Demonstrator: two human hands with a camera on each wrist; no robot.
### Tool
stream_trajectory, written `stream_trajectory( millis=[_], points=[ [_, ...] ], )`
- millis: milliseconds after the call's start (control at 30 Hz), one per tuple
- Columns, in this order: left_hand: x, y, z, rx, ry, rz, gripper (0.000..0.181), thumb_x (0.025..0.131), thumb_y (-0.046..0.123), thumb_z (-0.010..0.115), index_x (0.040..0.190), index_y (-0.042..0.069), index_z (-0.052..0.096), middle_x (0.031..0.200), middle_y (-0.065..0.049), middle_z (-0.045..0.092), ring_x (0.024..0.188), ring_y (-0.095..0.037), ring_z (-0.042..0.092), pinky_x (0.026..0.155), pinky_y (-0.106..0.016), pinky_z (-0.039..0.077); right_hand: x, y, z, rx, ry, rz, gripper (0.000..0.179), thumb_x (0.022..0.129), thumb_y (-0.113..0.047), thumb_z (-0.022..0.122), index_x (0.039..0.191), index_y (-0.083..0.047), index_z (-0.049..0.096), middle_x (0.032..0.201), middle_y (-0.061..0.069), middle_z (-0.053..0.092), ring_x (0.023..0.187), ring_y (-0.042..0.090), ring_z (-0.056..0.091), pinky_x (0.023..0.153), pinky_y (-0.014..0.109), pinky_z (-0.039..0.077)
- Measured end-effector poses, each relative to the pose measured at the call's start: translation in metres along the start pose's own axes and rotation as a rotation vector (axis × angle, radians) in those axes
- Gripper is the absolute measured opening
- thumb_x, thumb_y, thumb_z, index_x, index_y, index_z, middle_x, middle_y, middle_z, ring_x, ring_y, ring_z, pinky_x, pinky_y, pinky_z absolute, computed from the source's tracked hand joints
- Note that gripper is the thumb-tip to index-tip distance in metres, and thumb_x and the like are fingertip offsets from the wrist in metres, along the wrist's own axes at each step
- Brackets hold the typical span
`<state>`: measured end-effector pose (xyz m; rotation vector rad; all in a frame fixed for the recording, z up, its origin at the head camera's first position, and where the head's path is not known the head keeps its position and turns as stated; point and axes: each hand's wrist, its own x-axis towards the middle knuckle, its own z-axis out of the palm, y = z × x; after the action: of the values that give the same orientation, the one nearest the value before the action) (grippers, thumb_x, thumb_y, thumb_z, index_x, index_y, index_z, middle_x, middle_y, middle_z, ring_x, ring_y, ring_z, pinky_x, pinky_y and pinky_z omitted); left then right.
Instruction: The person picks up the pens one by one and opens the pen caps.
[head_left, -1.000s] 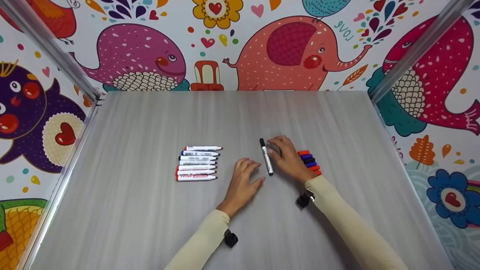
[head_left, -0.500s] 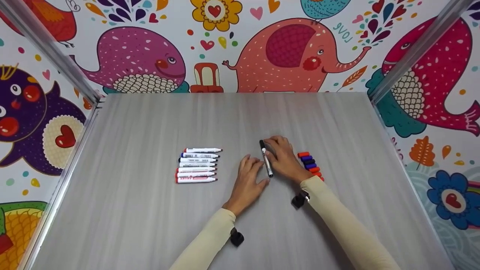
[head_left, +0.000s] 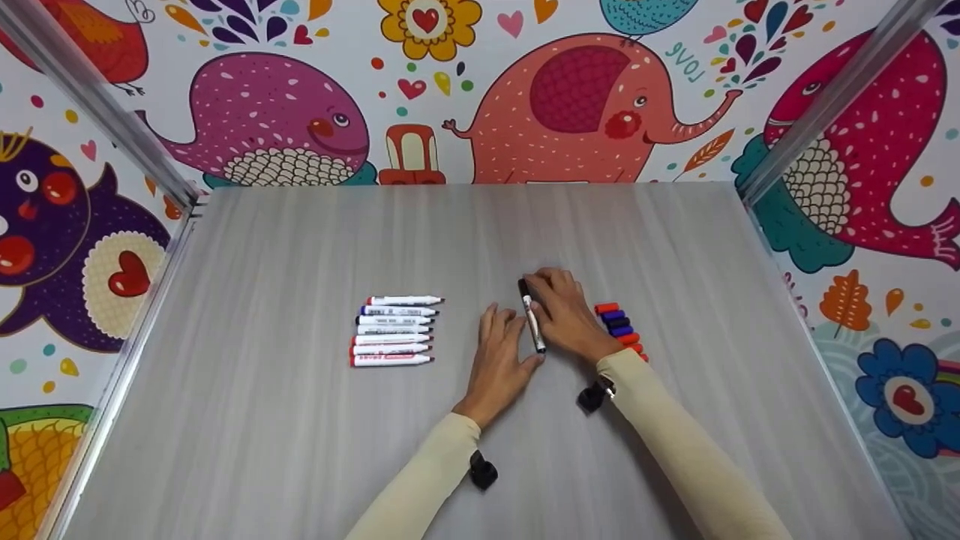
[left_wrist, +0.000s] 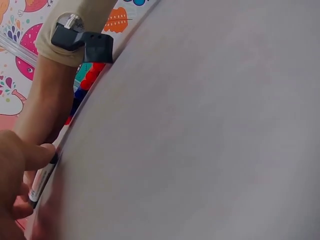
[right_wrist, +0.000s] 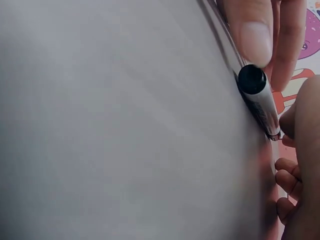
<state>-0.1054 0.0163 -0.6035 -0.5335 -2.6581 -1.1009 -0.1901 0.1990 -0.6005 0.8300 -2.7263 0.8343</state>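
Observation:
A white marker (head_left: 532, 319) with a black cap lies on the table between the two hands, slightly slanted. My right hand (head_left: 564, 311) is at its right side, the index fingertip at the black cap and the thumb at the barrel. To its left, my left hand (head_left: 501, 367) has its fingers loosely bent, its thumb tip right by the marker's lower end. In the right wrist view the marker (right_wrist: 260, 102) shows its dark end close to the left thumb (right_wrist: 255, 42). The left wrist view shows the marker (left_wrist: 42, 182) partly behind the left hand.
Several uncapped white markers (head_left: 394, 330) lie in a stacked row at left, tips pointing right. Several loose red, blue and black caps (head_left: 619, 324) form a column beside the right wrist, partly hidden by it. Patterned walls border the grey table (head_left: 300, 435).
My right hand has shifted left until its fingertips reach the marker. The left hand has moved right and slightly away, closer to the marker, which stays nearly in place.

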Motion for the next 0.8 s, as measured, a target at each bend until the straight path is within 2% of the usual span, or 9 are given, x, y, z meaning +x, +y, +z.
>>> stream_trajectory(
  millis=[400,633,800],
  points=[
    [0.003,0.003,0.006,0.054,0.004,-0.026,0.063,0.088,0.021,0.096,0.140,-0.002,0.068,0.150,-0.020,0.055,0.156,-0.046,0.035,0.126,-0.054,0.037,0.006,-0.006,0.001,-0.020,-0.076,0.061,0.054,0.106,-0.015,0.060,0.159,-0.005,0.057,0.148,0.027,0.052,0.133,0.045,0.046,0.102,0.060,0.038],
    [0.004,0.002,0.004,0.034,0.015,-0.014,0.061,0.086,0.020,0.097,0.135,-0.003,0.071,0.146,-0.021,0.058,0.153,-0.048,0.037,0.126,-0.056,0.035,0.011,-0.009,-0.002,-0.010,-0.105,0.075,0.051,0.103,-0.012,0.060,0.154,-0.005,0.061,0.146,0.026,0.051,0.131,0.044,0.045,0.098,0.059,0.037],
    [0.005,0.000,-0.003,-0.008,-0.045,-0.059,0.070,0.085,0.029,0.097,0.141,-0.003,0.068,0.149,-0.019,0.057,0.158,-0.045,0.033,0.128,-0.055,0.033,0.012,-0.009,-0.006,0.030,-0.133,0.094,0.044,0.108,-0.015,0.059,0.150,-0.005,0.064,0.148,0.025,0.051,0.135,0.044,0.044,0.103,0.060,0.036]
  ],
)
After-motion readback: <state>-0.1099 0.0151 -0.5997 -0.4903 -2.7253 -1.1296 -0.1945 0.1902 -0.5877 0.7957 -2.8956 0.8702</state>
